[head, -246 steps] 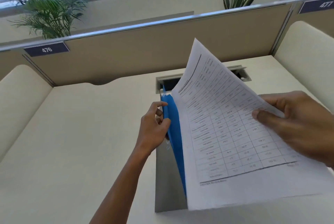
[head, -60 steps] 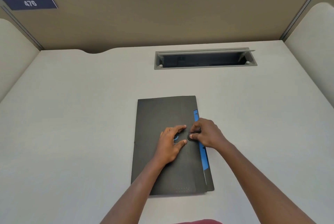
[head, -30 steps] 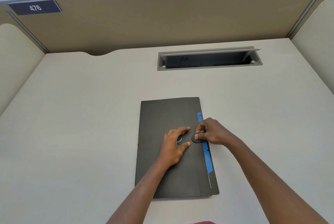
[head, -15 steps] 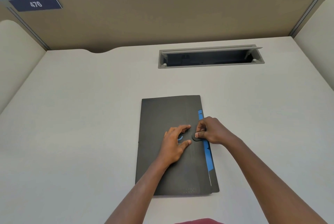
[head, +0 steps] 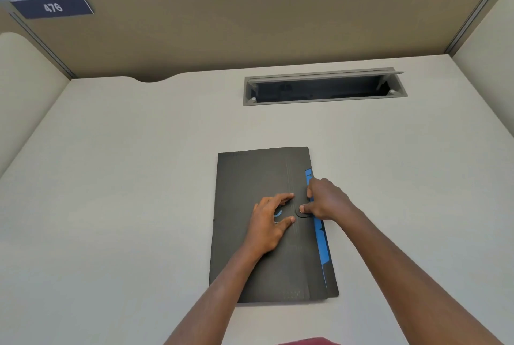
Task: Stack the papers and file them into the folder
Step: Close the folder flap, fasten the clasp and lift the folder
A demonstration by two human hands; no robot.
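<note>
A dark grey folder (head: 250, 177) lies closed and flat on the desk in front of me, a blue inner edge (head: 319, 239) showing along its right side. The papers are hidden inside it. My left hand (head: 271, 222) rests palm down on the cover with fingers spread around a blue mark. My right hand (head: 322, 201) pinches the small round closure tab (head: 301, 214) at the folder's right flap, thumb pressing it onto the cover.
The beige desk (head: 125, 205) has an open cable slot (head: 322, 88) set into it behind the folder. A tan partition (head: 250, 24) with a plate reading 476 (head: 52, 7) closes the back; padded side panels stand left and right.
Earlier I held printed sheets at the open blue-lined folder. Now the folder lies shut on the desk. Over the last second both hands have stayed almost still at the tab.
</note>
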